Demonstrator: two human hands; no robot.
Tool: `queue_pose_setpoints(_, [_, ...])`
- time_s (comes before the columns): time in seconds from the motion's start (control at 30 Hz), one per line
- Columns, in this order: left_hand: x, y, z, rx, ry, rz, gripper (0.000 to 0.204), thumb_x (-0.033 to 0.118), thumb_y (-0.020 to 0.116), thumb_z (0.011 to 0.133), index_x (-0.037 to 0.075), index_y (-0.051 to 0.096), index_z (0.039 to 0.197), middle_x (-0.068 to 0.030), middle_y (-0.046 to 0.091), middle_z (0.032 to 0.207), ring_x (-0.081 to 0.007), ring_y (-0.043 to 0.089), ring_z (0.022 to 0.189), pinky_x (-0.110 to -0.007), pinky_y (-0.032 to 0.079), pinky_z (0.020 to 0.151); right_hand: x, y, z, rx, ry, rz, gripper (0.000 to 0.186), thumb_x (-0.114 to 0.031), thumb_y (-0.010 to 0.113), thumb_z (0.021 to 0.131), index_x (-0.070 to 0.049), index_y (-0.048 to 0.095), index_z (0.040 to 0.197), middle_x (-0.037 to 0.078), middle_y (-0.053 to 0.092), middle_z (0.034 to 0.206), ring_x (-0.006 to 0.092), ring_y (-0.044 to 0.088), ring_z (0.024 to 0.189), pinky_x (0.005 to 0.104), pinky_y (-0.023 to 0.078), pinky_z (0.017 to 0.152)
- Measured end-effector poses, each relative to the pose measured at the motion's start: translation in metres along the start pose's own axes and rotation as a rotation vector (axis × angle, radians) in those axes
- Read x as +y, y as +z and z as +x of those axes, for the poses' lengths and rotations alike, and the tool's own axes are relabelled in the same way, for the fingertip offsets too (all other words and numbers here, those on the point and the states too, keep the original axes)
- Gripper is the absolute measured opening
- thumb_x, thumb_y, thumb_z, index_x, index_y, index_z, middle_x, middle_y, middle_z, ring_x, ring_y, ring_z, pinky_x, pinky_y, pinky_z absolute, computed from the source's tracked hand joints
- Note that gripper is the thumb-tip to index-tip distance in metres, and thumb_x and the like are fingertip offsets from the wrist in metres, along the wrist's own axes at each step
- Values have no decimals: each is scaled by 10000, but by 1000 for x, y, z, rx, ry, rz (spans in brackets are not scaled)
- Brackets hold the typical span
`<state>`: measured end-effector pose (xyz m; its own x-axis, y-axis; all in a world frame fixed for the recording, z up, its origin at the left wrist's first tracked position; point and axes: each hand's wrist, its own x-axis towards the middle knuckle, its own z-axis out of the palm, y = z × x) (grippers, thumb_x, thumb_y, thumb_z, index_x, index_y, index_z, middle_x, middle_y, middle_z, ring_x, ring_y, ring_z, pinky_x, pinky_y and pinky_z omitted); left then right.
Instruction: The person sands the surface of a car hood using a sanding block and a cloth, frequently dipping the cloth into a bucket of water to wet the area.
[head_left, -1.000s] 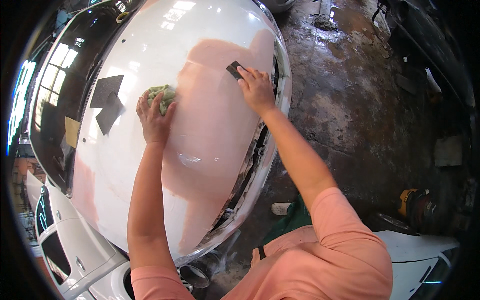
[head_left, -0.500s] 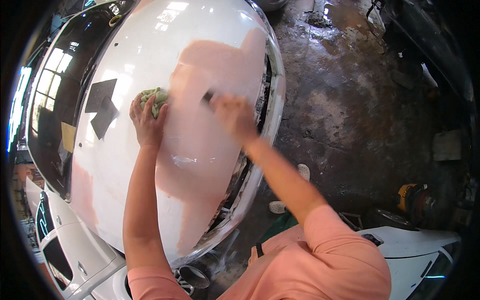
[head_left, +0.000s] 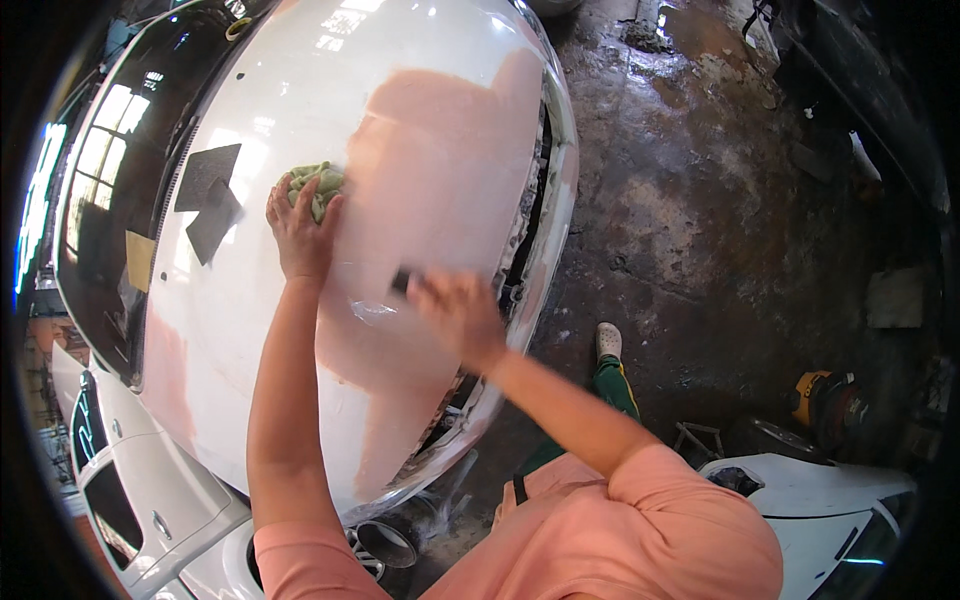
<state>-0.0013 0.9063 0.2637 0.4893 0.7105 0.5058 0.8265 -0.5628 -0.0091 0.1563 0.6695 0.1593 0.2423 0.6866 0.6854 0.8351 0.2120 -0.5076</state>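
A white car hood with broad, wet-looking pinkish patches spreads before me. My left hand rests on it, fingers curled over a crumpled green cloth at the edge of the largest patch. Lower on that patch, my right hand presses a small piece of dark sandpaper against the surface; motion blurs its fingers a little. Two dark grey sandpaper sheets lie overlapping on the hood, left of the cloth.
A tan sheet lies near the windshield. The hood's front edge has an open dark gap. Stained, wet concrete floor lies to the right. Another white car stands lower left, and a yellow-and-black machine sits at the right.
My right hand has slid the sandpaper toward me, down the pinkish patch. The left hand stays on the cloth. One shoe and a green trouser leg show farther out on the floor.
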Motion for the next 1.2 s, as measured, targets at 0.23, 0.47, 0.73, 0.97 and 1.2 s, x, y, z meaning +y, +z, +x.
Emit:
queue_pose_setpoints(0.23, [19,6,20,67,74,-37,506,459,747,971,185,669,1390,-166,446,1575,-472,361,1469,-560,345,1230,155,-3,112,110,77,-41,292,-238,541,1048,-150,708,1271,68,691,1189,352,610,1038,491,486,912])
queue_pose_setpoints(0.47, [1,5,-3,24,5,8,491,468,742,976,185,683,1373,-163,448,1573,-467,354,1471,-558,344,1236,-8,-14,-31,-60,62,5,388,-193,677,972,-214,699,1359,67,642,1325,318,594,1102,469,477,946])
queue_pose_setpoints(0.73, [12,8,13,57,29,8,533,516,717,975,233,648,1421,-168,365,1643,-487,243,1535,-632,291,1249,67,11,120,26,190,-144,323,-258,625,1028,-244,707,1340,25,640,1256,311,584,1097,488,499,926])
queue_pose_setpoints(0.97, [-48,-37,-53,195,-226,-2,745,559,602,1049,256,340,1677,-227,124,1763,-503,65,1613,-711,117,1262,7,-37,-57,-138,-103,73,436,-175,712,915,-247,730,1345,15,638,1349,270,568,1122,423,463,969])
queue_pose_setpoints(1.2, [-28,-109,-253,-12,-613,170,626,382,533,1106,74,398,1634,-277,195,1730,-499,128,1602,-594,168,1300,-26,-2,54,-266,-357,51,440,-162,669,922,-239,699,1354,20,650,1287,288,595,1054,438,482,941])
